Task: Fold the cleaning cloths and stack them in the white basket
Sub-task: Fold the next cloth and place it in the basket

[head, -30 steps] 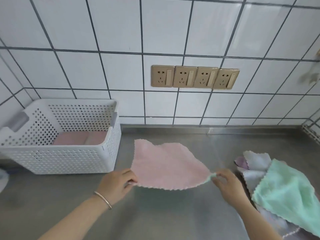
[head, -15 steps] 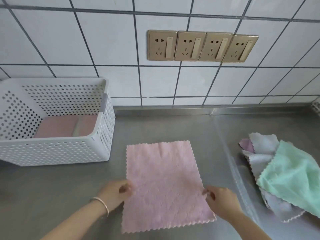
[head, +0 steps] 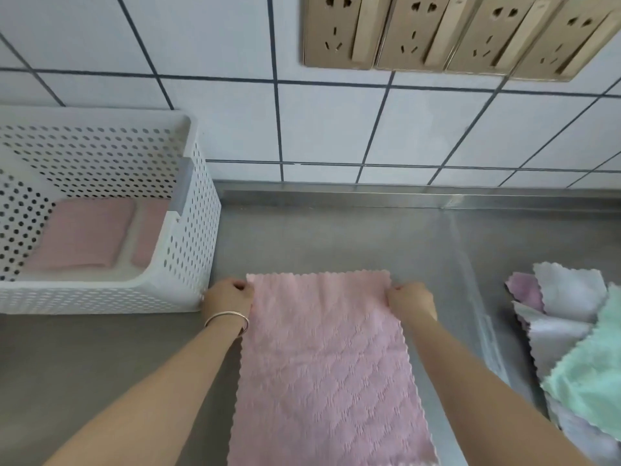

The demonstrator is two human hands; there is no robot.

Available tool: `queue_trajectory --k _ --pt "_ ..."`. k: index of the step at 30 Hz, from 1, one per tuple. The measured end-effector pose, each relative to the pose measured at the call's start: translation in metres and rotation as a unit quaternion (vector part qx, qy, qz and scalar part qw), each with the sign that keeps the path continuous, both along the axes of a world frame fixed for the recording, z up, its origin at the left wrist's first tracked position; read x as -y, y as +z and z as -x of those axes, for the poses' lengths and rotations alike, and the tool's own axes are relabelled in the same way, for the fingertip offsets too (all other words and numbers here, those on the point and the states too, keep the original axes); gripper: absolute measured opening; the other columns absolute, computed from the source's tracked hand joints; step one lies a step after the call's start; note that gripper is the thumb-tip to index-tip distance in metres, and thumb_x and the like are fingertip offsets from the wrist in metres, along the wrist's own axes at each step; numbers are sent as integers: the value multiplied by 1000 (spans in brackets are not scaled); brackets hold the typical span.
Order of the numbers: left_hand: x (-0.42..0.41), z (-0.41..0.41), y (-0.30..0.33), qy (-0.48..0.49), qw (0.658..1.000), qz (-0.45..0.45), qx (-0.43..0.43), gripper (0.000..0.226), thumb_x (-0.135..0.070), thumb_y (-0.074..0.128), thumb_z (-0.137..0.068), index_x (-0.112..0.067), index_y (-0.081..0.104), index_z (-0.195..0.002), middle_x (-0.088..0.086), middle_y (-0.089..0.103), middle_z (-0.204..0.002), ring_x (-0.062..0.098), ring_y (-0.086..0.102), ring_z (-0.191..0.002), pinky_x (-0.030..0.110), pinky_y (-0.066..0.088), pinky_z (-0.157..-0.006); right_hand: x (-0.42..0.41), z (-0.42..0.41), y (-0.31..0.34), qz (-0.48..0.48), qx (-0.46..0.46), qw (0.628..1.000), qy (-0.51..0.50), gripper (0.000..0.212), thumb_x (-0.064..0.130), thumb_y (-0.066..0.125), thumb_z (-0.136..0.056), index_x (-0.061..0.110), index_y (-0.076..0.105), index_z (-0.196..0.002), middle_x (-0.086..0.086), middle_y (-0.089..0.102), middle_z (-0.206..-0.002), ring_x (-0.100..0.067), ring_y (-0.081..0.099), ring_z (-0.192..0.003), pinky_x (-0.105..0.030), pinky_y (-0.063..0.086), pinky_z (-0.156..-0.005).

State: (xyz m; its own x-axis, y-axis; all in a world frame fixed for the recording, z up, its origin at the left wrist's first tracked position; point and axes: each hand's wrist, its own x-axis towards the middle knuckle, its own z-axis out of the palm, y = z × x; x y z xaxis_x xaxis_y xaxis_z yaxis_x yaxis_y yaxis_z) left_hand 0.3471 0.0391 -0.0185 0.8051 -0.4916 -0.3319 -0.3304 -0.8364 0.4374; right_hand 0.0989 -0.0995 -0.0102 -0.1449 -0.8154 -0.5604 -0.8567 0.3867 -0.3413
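Pink cleaning cloth [head: 322,368] spread flat on steel counter [head: 336,230], far edge toward wall, near edge past bottom of view. Left hand [head: 228,297] pinched on far left corner, right hand [head: 410,299] pinched on far right corner, fingertips pressed together on scalloped hem. Judged soft, light and limp, likely to sag or bunch unless held taut; corners best hold for an even fold. White basket [head: 198,250] at counter's left, just beside left hand, folded pink cloths [head: 84,237] inside. Unfolded cloth pile [head: 571,331] at right edge.
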Motion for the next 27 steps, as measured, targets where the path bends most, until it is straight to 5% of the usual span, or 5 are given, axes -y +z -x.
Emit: queue_trajectory --k 11,16,20,24,27 --pt "-4 1 -8 -44 996 61 45 21 -32 52 -90 -15 52 -102 6 66 -90 32 63 -84 35 49 -72 -15 7 10 107 -65 989 82 16 27 44 -92 14 46 -101 -12 64 -97 -31 59 -85 -32 42 -68" --pt "-56 53 -5 -325 926 122 149 30 -33 48 -74 -19 57 -99 3 57 -103 28 57 -93 37 52 -77 -90 19 6 246 20 915 318 28 14 58 -84 13 56 -112 -1 57 -111 -25 56 -99 -34 52 -73" --pt "-104 74 -26 -429 879 5 206 64 -48 37 -70 -13 44 -124 6 44 -134 25 39 -121 42 10 -108 -145 46 -7 216 11 904 369 51 21 62 -81 11 51 -130 -2 47 -141 -20 42 -128 -34 44 -102" --pt "-127 64 -20 -418 884 -103 181 76 -48 29 -72 -7 47 -133 2 30 -148 23 39 -130 45 10 -106 -170 80 -2 156 -13 898 410 71 31 40 -97 8 -3 -148 4 -19 -149 -12 -8 -145 -22 7 -115" --pt "-135 59 -14 -398 883 -123 216 85 -51 6 -72 -9 21 -144 -1 9 -153 23 13 -144 42 -19 -107 -178 98 1 185 -66 880 432 94 44 78 -63 -1 41 -136 -4 30 -147 -18 33 -136 -27 36 -105"
